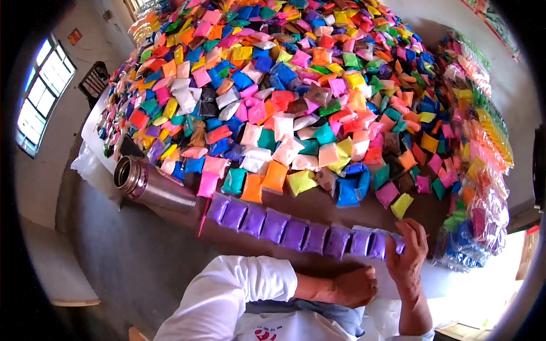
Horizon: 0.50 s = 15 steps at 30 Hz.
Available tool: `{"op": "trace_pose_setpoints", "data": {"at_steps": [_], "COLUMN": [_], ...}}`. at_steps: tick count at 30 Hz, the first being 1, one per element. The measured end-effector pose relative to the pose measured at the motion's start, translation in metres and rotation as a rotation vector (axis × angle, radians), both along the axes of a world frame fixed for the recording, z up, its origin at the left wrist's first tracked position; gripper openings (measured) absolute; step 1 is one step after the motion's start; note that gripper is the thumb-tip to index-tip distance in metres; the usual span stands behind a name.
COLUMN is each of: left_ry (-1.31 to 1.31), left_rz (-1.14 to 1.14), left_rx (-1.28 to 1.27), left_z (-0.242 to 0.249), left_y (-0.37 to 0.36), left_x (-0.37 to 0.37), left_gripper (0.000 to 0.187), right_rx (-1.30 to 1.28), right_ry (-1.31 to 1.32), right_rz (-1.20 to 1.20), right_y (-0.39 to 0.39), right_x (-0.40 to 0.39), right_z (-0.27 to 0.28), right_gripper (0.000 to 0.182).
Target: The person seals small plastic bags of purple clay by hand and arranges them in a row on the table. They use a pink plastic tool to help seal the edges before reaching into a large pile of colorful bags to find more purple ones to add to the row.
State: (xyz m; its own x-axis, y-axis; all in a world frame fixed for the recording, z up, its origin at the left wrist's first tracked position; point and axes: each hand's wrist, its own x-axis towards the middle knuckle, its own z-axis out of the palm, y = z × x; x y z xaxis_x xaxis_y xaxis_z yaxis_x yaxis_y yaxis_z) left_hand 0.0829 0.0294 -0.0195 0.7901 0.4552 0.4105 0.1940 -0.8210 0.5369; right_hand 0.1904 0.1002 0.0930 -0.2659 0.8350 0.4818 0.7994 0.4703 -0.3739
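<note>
A row of small purple packets (294,234) lies side by side along the near edge of the brown table, slanting down to the right. At the row's right end, my right hand (406,248) has thumb and fingers closed around the last purple packet (400,244). My left hand (355,287) is curled into a fist below the row, close to the table edge and apart from the packets. Whatever it may hold is hidden inside the fingers. Just above the row lie loose packets, among them an orange packet (252,187) and a yellow packet (402,206).
A huge heap of multicoloured packets (284,91) covers most of the table. Left of the row, a metal flask (153,184) lies tilted, its open mouth toward the left. Clear bags of coloured packets (475,227) are stacked along the right side.
</note>
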Motion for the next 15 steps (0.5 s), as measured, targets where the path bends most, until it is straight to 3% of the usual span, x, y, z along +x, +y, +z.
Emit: {"op": "trace_pose_setpoints", "data": {"at_steps": [2,3,7,9,13,15], "left_ry": [0.118,-0.056,0.053,-0.209,-0.216,-0.372], "left_rz": [-0.075,-0.004,0.010,-0.019,-0.114,0.049], "left_rx": [0.243,0.160,0.366,-0.094,-0.200,-0.167], "left_z": [-0.007,-0.013,-0.006,0.014,-0.005,-0.021], "left_y": [-0.003,-0.005,-0.005,0.005,0.004,-0.007], "left_x": [0.005,0.007,0.001,-0.017,-0.002,0.010], "left_gripper": [0.016,0.017,0.016,0.016,0.019,0.018], "right_rx": [-0.069,-0.125,-0.141,-0.127,-0.136,-0.099], "right_ry": [-0.035,-0.024,-0.075,-0.107,-0.223,-0.292], "right_rz": [0.237,0.305,0.590,0.642,0.534,0.485], "right_y": [0.021,0.030,0.058,0.068,0.095,0.110], "right_x": [-0.030,-0.047,-0.121,-0.155,-0.205,-0.224], "right_z": [0.012,0.014,0.004,-0.014,-0.038,-0.051], "right_gripper": [0.031,0.035,0.053,0.061,0.075,0.080]}}
